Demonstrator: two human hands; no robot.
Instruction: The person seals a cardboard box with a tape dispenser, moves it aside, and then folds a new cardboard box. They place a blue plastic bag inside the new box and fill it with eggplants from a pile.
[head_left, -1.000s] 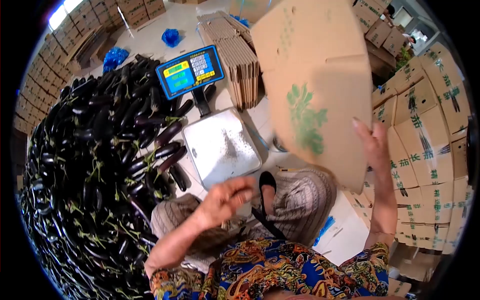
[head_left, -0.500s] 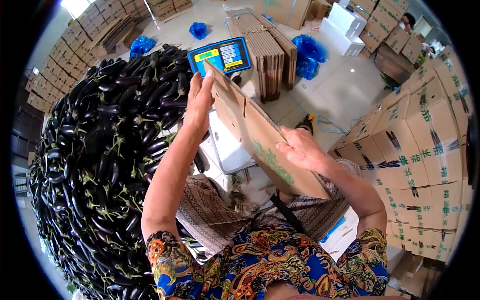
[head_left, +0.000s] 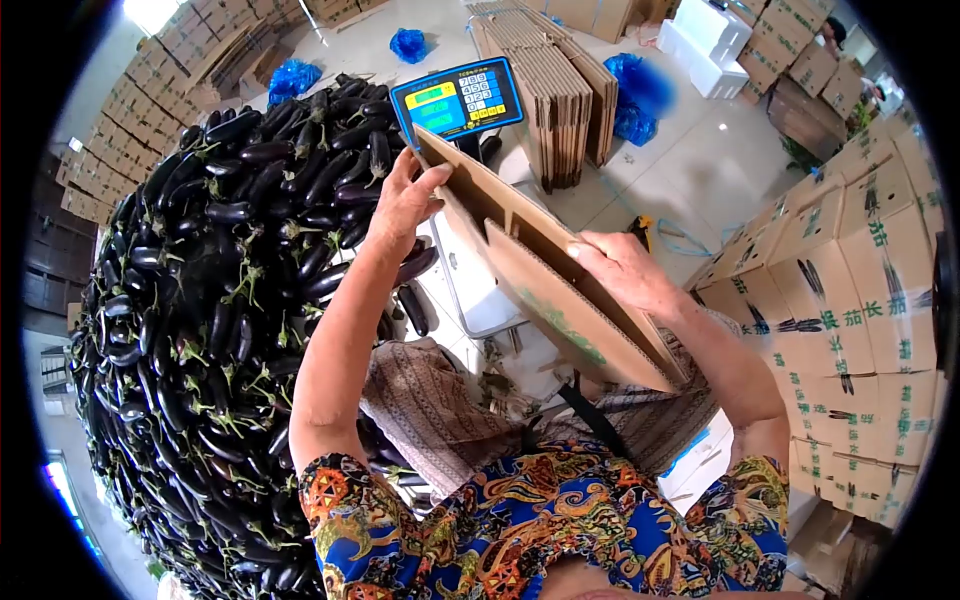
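A cardboard box (head_left: 560, 318) with green print is between my hands, partly unfolded, a narrow gap showing between its walls. My left hand (head_left: 405, 205) grips its far left corner, thumb on the edge. On the near right side, my right hand (head_left: 625, 268) holds the upper edge, fingers reaching over it. Below the box lies the pale platform of a scale (head_left: 475, 280), partly covered by the cardboard. Its blue display (head_left: 458, 100) stands just beyond my left hand. A large heap of eggplants (head_left: 230, 300) rises beside my left arm.
Flattened boxes (head_left: 545, 100) stand bundled behind the display. Packed, printed cartons (head_left: 840, 320) are stacked at my right. Blue plastic bags (head_left: 635, 100) and white foam boxes (head_left: 705, 45) sit farther back. A person is partly visible at the far right.
The box's walls have spread apart, opening a gap that was nearly closed before. My right hand has moved slightly up along with the edge. The view has shifted a little.
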